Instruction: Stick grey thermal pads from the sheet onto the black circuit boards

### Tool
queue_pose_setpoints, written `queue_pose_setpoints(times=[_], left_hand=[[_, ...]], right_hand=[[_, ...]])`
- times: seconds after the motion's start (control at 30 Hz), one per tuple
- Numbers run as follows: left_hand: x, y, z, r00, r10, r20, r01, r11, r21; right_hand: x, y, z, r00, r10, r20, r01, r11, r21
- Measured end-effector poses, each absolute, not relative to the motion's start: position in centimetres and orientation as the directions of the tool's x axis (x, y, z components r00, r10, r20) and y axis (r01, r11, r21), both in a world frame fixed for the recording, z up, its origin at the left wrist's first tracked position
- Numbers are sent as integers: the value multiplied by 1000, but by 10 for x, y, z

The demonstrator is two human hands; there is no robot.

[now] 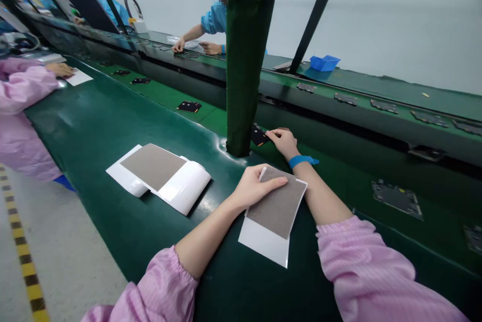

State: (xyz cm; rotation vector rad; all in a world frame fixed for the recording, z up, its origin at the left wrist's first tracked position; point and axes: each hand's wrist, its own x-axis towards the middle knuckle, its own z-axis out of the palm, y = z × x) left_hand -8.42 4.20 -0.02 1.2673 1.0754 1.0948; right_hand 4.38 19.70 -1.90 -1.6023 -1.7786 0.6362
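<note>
Two hands are seen, both in use. The left hand (259, 186) is closed over the held sheets (274, 206), with the thumb laid flat on top and the fingers mostly hidden underneath. The right hand (284, 142) is nearly closed, and the near edge of one board (259, 135) is pinched by its fingertips. A blue band (303, 160) is worn on the right wrist.

In the held sheets, a grey-brown face is shown on top, edged in white, and a white sheet juts out below it; they are held tilted above the bench (94, 126), close to the right forearm. The pinched board is flat and black, with small pale and orange marks, and is seen just beside the green post (244, 61), over the green strip (214, 116).

One more set of sheets (154, 166) is laid on the bench, left of the post: a grey-brown piece on white sheets, whose edges are curled. On the strip, three dark boards (189, 106) are clearly seen left of the post, with a fainter one farther off, and two grey boards (397, 199) right of the forearm, one cut off by the frame. Five boards (345, 99) are lined up on the ledge (361, 95) beyond. One blue tray (324, 63) is set farther back. At far left, a white sheet (80, 77) is touched by a co-worker's hand (60, 69).
</note>
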Motion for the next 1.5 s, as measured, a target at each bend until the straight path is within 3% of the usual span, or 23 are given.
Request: queue_pose_setpoints(times=[0.3,0.63,0.97,1.3,1.5], left_hand=[[-84,43,-4,158,987,10,-28,-6,1000],[-84,43,-5,167,986,12,-43,-5,999],[-85,42,-2,166,986,8,-29,-3,1000],[-84,38,1,167,985,-31,-75,44,996],[-86,39,-1,162,984,-73,-102,90,991]], right_hand=[[57,199,-22,-16,996,93,762,73,-643],[68,186,-24,12,991,130,815,66,-576],[93,169,-13,-27,994,102,802,82,-591],[93,153,10,-34,999,-7,924,29,-381],[117,156,45,38,997,63,934,-13,-357]])
